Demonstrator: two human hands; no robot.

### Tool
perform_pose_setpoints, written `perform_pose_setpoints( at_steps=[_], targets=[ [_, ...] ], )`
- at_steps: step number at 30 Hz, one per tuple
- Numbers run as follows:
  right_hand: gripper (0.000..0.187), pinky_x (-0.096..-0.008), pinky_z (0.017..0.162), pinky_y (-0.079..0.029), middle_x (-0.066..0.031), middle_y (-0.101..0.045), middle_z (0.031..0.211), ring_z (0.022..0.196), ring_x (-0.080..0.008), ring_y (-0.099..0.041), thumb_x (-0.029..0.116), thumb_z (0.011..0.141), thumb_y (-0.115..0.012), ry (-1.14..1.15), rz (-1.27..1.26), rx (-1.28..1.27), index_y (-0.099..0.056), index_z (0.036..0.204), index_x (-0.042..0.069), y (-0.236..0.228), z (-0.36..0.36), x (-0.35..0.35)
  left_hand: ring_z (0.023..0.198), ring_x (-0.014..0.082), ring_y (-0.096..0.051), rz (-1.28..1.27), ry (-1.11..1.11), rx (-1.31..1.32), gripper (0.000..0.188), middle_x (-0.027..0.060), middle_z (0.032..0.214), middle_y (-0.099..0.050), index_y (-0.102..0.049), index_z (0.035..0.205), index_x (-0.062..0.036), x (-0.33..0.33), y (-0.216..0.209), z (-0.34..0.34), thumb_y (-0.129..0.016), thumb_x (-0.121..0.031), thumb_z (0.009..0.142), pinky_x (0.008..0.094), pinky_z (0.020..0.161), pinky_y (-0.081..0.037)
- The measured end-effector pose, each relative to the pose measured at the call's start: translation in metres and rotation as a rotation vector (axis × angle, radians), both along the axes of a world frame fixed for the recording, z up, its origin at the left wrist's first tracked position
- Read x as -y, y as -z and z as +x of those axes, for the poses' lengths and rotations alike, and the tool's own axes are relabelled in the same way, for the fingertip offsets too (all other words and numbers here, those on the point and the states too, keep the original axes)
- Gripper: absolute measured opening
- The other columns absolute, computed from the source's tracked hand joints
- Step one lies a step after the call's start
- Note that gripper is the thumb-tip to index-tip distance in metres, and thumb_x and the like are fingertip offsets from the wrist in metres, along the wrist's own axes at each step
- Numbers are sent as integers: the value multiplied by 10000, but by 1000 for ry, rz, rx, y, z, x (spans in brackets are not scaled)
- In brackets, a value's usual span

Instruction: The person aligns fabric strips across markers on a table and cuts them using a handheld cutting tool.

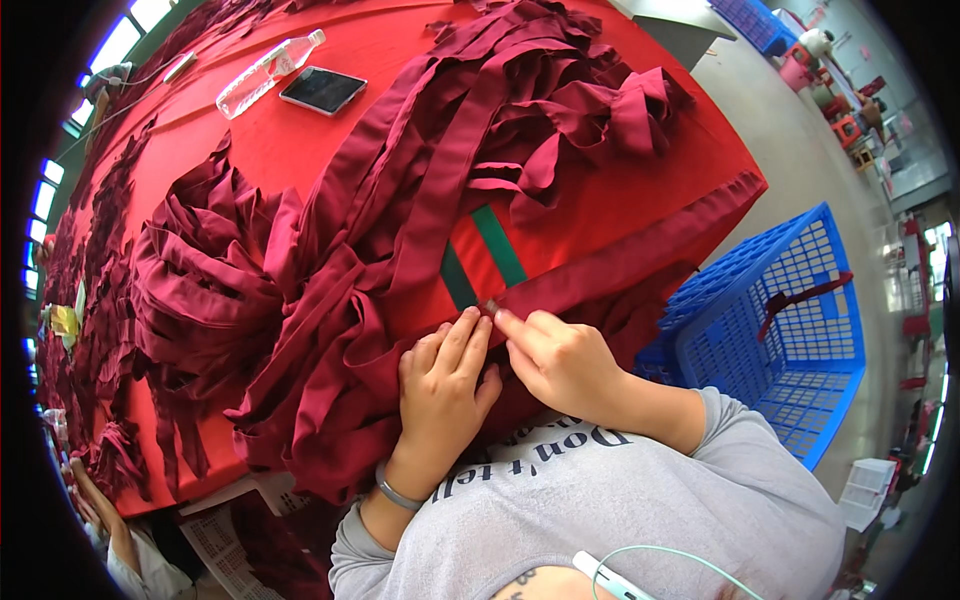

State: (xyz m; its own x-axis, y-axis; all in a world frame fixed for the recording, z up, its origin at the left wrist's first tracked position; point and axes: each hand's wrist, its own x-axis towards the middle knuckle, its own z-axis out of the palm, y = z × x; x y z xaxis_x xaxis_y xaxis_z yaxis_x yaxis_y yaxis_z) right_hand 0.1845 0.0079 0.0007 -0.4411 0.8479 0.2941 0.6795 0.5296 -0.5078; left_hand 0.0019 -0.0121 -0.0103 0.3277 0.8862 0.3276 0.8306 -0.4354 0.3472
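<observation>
— Head view: where's the long maroon fabric strip [620, 262]?
— Along the red-covered desk [300, 140] edge; left hand [440, 385] and right hand [560, 360] both pinch its end.

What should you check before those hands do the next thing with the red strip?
1. Both hands on the maroon strip: ok; left hand and right hand pinch it together.
2. Small grey thing at the fingertips, what it is: cannot tell.
3. Strip lying flat along the table edge: ok.
4. Strip free of the maroon pile: cannot tell.
5. Blue basket beside the table: ok.
6. Water bottle and phone far from the hands: ok.
</observation>
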Motion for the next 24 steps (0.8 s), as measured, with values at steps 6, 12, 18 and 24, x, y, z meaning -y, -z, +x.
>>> perform_pose_setpoints(
  at_steps=[6,12,18,24],
  targets=[
    [329,-356,496,-495,-119,-583,745,550,-261,-601,35,831,-671,59,-34,-78,-664,1155,-20,-14,6,1,1113,254,-558,-20,-7,6,532,55,1333,-594,-632,1274,-113,1,-1,-1,-709,-196,754,387,920,-423],
    [335,-345,506,-513,-109,-583,748,555,-239,-618,94,846,-645,-21,-36,51,-652,1155,-35,-11,7,5,1100,257,-551,21,-4,-32,530,46,1336,-583,-644,1274,-163,2,1,0,-705,-185,748,390,905,-429],
    [287,-348,562,-528,-171,-656,855,646,-292,-653,15,856,-642,168,6,-284,-650,1133,-60,5,2,-3,1100,256,-549,8,15,-31,532,53,1335,-580,-646,1274,-165,1,-1,0,-701,-179,746,394,902,-430],
    [298,-338,551,-527,-135,-649,827,625,-251,-650,65,857,-649,26,-129,81,-672,1146,-3,-16,13,7,1117,261,-542,-3,-4,-62,565,51,1355,-561,-633,1295,-168,4,-1,3,-710,-188,736,411,923,-422]
  ],
)
